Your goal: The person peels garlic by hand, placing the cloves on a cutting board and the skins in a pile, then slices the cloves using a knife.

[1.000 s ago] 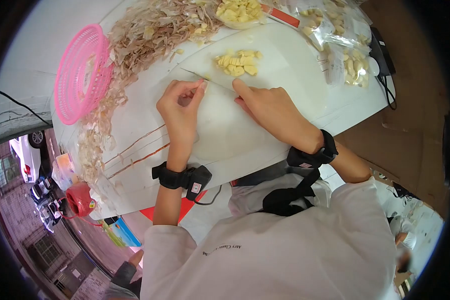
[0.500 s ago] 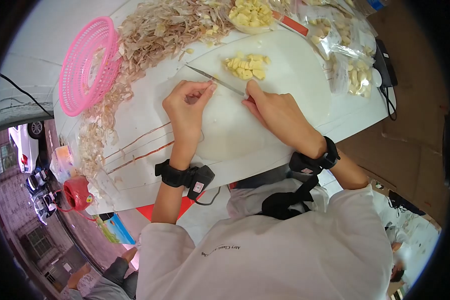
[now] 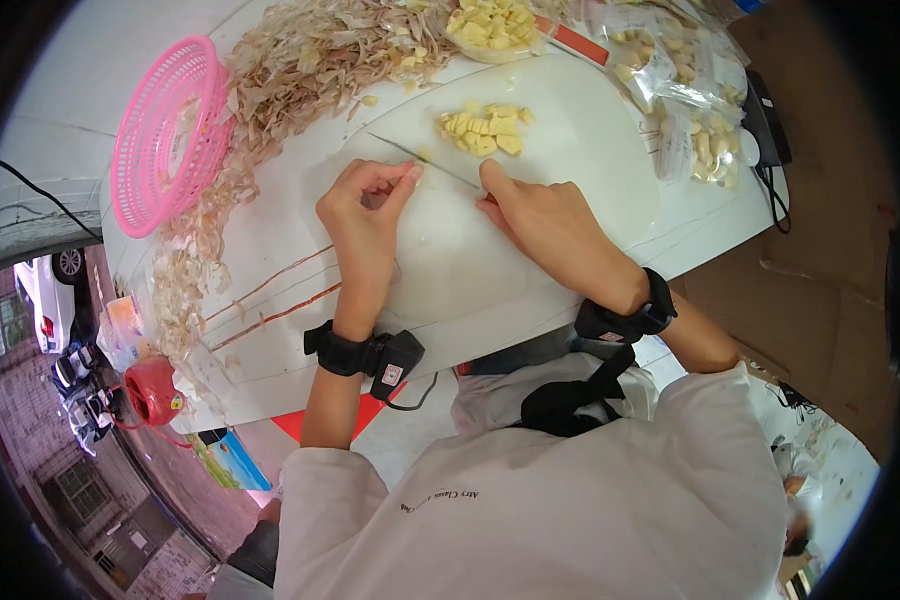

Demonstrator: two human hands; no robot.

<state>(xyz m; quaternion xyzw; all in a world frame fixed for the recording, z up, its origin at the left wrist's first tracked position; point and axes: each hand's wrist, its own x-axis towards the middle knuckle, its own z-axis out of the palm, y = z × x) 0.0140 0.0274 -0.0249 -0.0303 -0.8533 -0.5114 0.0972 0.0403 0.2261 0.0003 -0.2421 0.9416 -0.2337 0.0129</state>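
Pink basket (image 3: 160, 135) upper left; papery skins (image 3: 300, 60) crowd the board edge. Frame centre: right hand (image 3: 545, 220) closed around knife (image 3: 420, 160). Left hand (image 3: 365, 215) fingers pinched at the blade, contents hidden. Chopped garlic (image 3: 482, 128) just above; bagged cloves (image 3: 690, 120) upper right.

Both forearms are reaching forward from the body, bare from the elbow down, and the two hands are working close together without touching. The left hand (image 3: 362, 215) is curling palm-down, with its thumb and fingertips (image 3: 407, 176) pinching together at the front. The right hand (image 3: 542, 222) is closing in a grip, its wrist angling inward and its forefinger (image 3: 491, 177) stretching straight ahead toward the left fingertips.
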